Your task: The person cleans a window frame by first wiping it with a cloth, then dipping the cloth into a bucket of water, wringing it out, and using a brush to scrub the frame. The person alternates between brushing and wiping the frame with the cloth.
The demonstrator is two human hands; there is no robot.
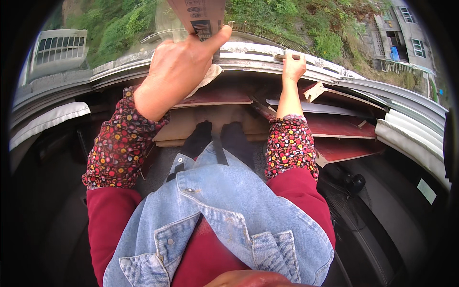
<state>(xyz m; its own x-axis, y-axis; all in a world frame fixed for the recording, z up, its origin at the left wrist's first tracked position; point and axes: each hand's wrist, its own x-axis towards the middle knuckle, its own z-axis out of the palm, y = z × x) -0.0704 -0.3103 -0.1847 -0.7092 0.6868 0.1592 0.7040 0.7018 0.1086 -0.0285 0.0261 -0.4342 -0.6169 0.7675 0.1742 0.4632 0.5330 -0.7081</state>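
Note:
My left hand (179, 73) is raised before the window, its fingers behind the lower end of a printed cardboard piece (204, 16) that it holds upright. A small curved metal tip shows by the thumb. A beige cloth (208, 79) hangs just below this hand; whether the hand holds it is unclear. My right hand (294, 67) is at the window's sill (247, 57), fingers closed around a small greyish object (281, 56) whose kind I cannot tell. Both forearms wear flowered sleeve covers.
Red-faced boards (340, 125) and a cardboard sheet (193, 122) lie below the window. White padded fabric (408, 134) is at the right, with a black wire-guard fan (346, 201) lower down. A metal window track (387, 86) curves across. Outside are greenery and buildings.

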